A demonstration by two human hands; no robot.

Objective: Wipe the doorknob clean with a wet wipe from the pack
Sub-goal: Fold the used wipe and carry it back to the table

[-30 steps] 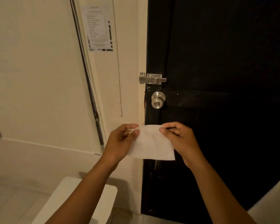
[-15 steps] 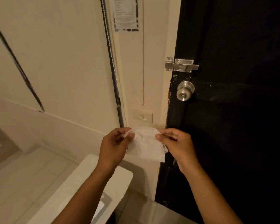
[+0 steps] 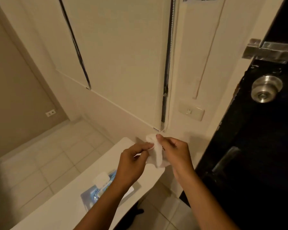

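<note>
A white wet wipe (image 3: 157, 152), now bunched and folded narrow, hangs between my two hands above the white table. My left hand (image 3: 133, 161) pinches its left edge and my right hand (image 3: 175, 153) pinches its top. The round silver doorknob (image 3: 265, 88) sits on the black door (image 3: 256, 155) at the right, well above and to the right of both hands. The wipe pack (image 3: 100, 185), blue with a raised white flip lid, lies on the table under my left forearm, partly hidden by it.
A white table (image 3: 70, 201) stands below my hands against the cream wall. A silver slide latch (image 3: 271, 49) is above the knob. A light switch (image 3: 191, 112) is on the wall left of the door. Tiled floor (image 3: 40, 163) stretches to the left.
The view has swung down and left, so the knob now sits at the right edge and the pack has come into sight. The flat wipe has been gathered into a narrow fold.
</note>
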